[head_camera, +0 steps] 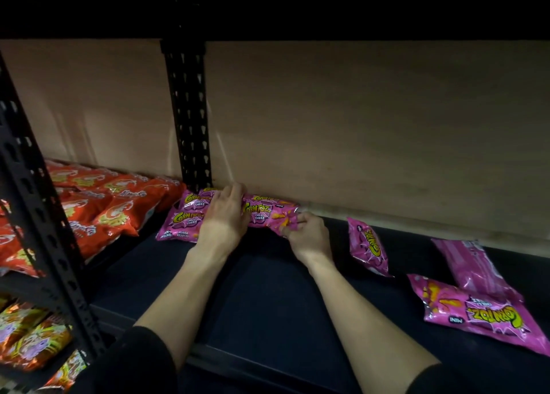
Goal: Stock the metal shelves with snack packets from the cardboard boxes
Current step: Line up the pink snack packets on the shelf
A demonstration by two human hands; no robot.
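Head camera view, looking down into a dim metal shelf bay. A dark shelf board (268, 289) runs across the frame. Behind it is a beige back panel (357, 126), with a black perforated upright (189, 117) standing against it. At the back of the board, at the foot of that upright, lies a row of pink snack packets (186, 218) lettered Corntoz Chilli Cheez. The left hand (223, 215) rests on top of this row, fingers fairly straight and laid flat over the wrappers, gripping nothing. Just beside it, the right hand (309, 236) has its fingertips curled, pinching the near end of one held pink packet (268, 215), which lies along the back panel and touches the row. Both forearms are bare, with dark sleeves at the bottom edge. On the right of the board, apart from the hands, lie three loose pink packets (482, 316), the nearest with its lettering upside down. To the left, past a nearer front upright (38, 215), orange snack packets (113, 203) are piled on the same level. More orange and yellow packets (29, 334) sit on a lower shelf.
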